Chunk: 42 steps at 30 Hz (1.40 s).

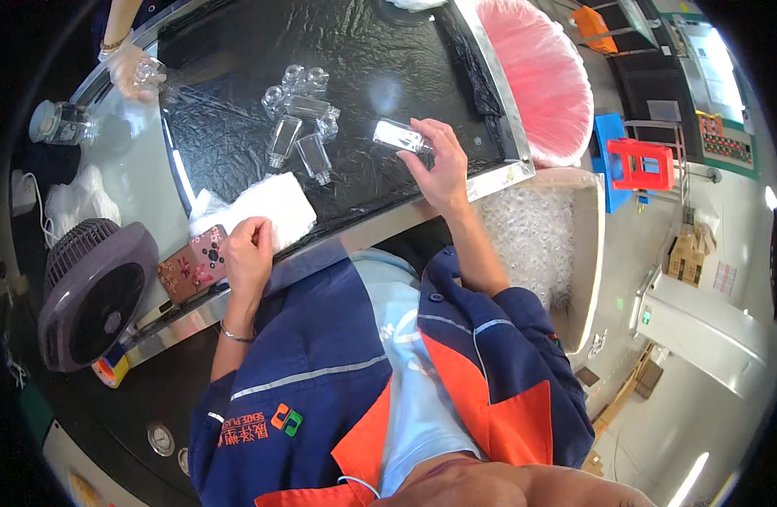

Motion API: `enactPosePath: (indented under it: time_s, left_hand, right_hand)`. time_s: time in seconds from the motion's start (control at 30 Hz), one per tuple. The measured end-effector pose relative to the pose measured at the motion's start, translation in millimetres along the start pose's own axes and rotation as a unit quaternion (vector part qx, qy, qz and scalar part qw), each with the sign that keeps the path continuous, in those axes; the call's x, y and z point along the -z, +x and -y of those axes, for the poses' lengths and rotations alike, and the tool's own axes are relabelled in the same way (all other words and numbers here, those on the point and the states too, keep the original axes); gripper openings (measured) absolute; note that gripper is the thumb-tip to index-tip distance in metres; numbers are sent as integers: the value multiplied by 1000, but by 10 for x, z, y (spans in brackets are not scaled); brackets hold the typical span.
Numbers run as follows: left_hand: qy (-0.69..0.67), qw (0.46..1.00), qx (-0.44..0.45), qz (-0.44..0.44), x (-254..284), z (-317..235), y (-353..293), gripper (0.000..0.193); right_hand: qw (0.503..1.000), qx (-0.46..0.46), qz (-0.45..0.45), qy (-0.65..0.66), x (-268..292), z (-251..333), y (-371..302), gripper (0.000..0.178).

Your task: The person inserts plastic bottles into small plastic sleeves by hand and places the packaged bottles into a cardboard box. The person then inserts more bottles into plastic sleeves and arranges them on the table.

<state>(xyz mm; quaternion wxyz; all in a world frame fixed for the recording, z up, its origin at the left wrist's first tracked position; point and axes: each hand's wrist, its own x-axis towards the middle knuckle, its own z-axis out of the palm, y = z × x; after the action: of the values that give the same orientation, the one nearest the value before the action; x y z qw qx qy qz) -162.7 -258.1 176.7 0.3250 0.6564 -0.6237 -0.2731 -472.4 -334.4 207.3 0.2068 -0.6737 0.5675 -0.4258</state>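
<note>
My right hand point(443, 169) grips a small clear rectangular bottle point(397, 135) by one end, above the black plastic-covered table point(363, 51). The bottle is tilted nearly level, and light glints off its side. My left hand point(249, 252) is closed, its fingertips at the edge of a white folded cloth or tissue pile point(274, 211); whatever they pinch is hidden. Between my hands, farther back, lies a cluster of several similar clear bottles point(284, 139), some on their sides.
A co-worker's hand point(131, 74) holds clear pieces at the far left, near a clear jar point(63, 122). A grey fan point(97, 296) and a flowered pink case point(190, 269) sit left. A large bin of clear pieces point(528, 232) stands right, below a pink-lined container point(536, 80).
</note>
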Motion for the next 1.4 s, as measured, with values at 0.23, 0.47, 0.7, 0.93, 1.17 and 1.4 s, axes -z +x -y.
enactPosePath:
  time_s: [0.23, 0.47, 0.7, 0.93, 1.17, 1.4]
  left_hand:
    - [-138, 983, 115, 39, 29, 65, -11, 7]
    - [-317, 936, 133, 74, 10, -151, -19, 9]
    - [-300, 947, 73, 92, -91, -78, -122, 5]
    - [-416, 893, 157, 63, -56, -137, -65, 2]
    - [-231, 961, -138, 68, -77, -447, -52, 7]
    - [-203, 950, -220, 87, -93, -656, -31, 12]
  right_hand:
    - [999, 32, -5, -2, -3, 44, -119, 43]
    - [936, -94, 211, 266, -280, 475, -414, 33]
    - [635, -362, 387, 562, -611, 808, -490, 53]
    - [645, -354, 352, 578, -635, 668, -502, 42]
    - [922, -125, 251, 266, -726, 798, -628, 35]
    - [669, -356, 289, 585, -558, 786, -511, 35]
